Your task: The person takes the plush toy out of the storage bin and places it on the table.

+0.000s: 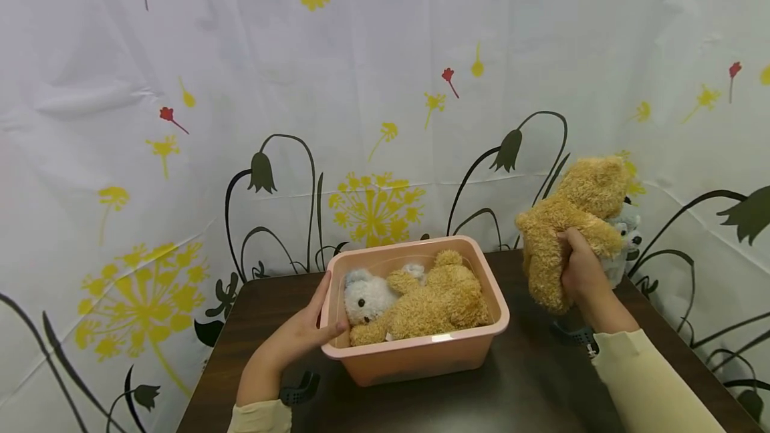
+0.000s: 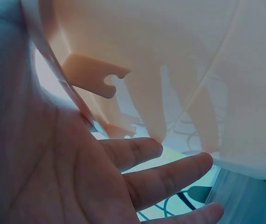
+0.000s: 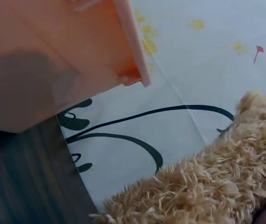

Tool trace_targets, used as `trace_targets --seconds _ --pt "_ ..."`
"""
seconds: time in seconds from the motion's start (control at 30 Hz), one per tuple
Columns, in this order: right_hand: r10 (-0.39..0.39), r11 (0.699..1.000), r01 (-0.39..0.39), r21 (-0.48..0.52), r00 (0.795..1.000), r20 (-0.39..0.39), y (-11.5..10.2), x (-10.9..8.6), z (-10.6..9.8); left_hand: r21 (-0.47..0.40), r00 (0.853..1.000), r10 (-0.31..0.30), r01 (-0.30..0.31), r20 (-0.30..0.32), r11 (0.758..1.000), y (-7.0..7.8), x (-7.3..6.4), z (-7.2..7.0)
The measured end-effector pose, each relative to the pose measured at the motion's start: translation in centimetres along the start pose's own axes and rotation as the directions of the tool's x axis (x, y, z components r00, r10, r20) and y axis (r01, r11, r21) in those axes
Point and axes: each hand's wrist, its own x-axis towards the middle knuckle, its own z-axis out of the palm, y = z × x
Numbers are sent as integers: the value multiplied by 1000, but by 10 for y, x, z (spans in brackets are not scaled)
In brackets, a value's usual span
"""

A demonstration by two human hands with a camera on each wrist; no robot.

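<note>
I am judging the work to be partway along: a tan bear point(image 1: 442, 296) and a white toy point(image 1: 369, 296) are lying together inside the pink tub point(image 1: 421, 363), which is standing on the dark table point(image 1: 255, 313). A second tan bear point(image 1: 544, 246) is hanging outside, beyond the tub's right end; a grey toy point(image 1: 628, 236) is showing behind it, and I am counting these two as the part not yet settled. Whether the grey toy is being held or is resting on something, I am not able to tell from my distant post. The right hand point(image 1: 585, 272) is gripping the second bear by its body. The left hand point(image 1: 303, 329) is steadying the tub's left end, its thumb lying over the rim and its fingers stretching out, spread and uncurled, along the outside.
</note>
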Motion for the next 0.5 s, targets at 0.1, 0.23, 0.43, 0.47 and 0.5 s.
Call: trace_targets --seconds 0.1,0.23,0.43,0.47,0.5 --pt "-127 981 117 -154 990 -57 11 5 -4 -16 1000 -3 3 2 1000 0 1 1" --pt "-287 906 254 -339 956 -53 28 13 -10 -17 1000 -10 9 -1 1000 0 1 2" --pt "-434 722 249 -645 890 -142 52 21 -18 -12 1000 -14 14 -11 1000 1 -1 2" --pt "-448 674 216 -706 880 -159 56 22 -18 -19 1000 -15 15 -10 1000 1 -1 2" --pt "-455 640 187 -746 874 -171 60 22 -17 -28 1000 -17 17 -10 999 1 -2 2"
